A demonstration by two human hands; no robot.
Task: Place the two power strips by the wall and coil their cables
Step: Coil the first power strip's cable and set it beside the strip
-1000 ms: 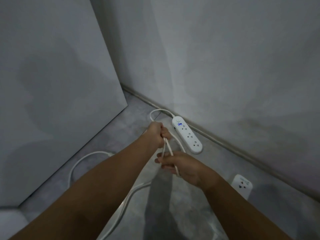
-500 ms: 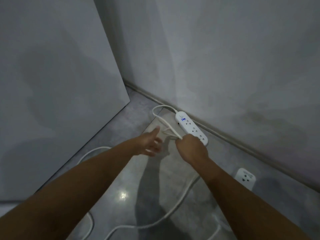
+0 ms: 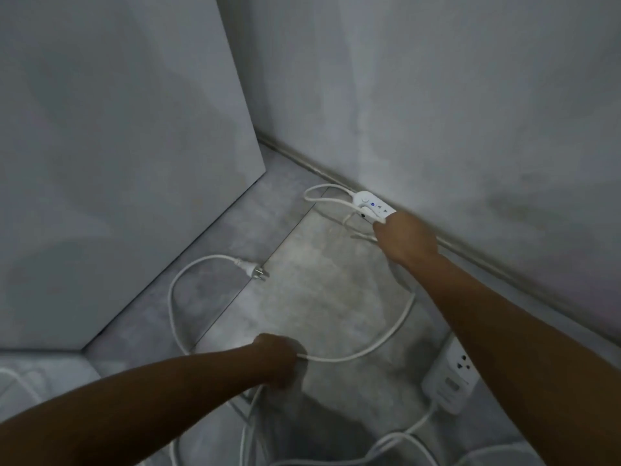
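Observation:
A white power strip [image 3: 371, 204] with a blue light lies against the wall's skirting. My right hand [image 3: 405, 237] covers its near end and pins a small bundle of its white cable [image 3: 356, 354] beside it. That cable runs in a wide arc over the floor to my left hand [image 3: 280, 359], which is closed around it. Its plug [image 3: 252, 269] lies loose on the floor further left. A second white power strip [image 3: 450, 375] sits by the wall under my right forearm, its cable trailing toward the bottom edge.
A tall grey panel [image 3: 117, 163] stands on the left, forming a corner with the wall [image 3: 437, 95]. More loose white cable loops [image 3: 386, 445] lie on the grey floor at the bottom of the view.
My left hand let go near the strip, pulled back toward me and closed on the cable further along. My right hand moved to the strip's end with the coiled part. The plug came into view.

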